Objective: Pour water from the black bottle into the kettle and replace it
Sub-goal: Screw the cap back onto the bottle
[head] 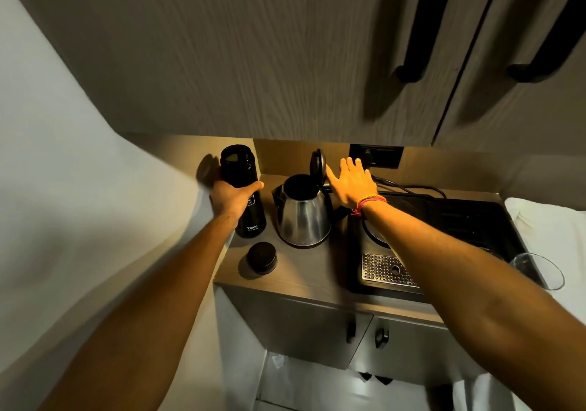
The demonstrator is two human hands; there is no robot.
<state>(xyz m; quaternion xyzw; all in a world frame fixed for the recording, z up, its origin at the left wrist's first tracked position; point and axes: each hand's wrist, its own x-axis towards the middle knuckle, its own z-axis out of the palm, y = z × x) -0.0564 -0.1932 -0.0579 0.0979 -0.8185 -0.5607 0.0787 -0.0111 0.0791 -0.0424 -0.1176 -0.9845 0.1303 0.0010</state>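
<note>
The black bottle [241, 176] stands upright and uncapped at the back left of the counter [304, 271]. My left hand [231, 198] is wrapped around its middle. Its round black cap [262, 257] lies on the counter in front of it. Just right of the bottle sits the steel kettle [303, 217], and its black lid [317, 163] stands flipped up. My right hand [352, 182] hovers flat with fingers spread beside the raised lid, above the kettle's handle, and holds nothing.
A black tray with a perforated metal drip grate [385, 270] fills the counter to the right, with a clear glass [539, 270] at its far end. A wall socket [375, 156] and cable sit behind the kettle. Cupboard doors hang overhead and below.
</note>
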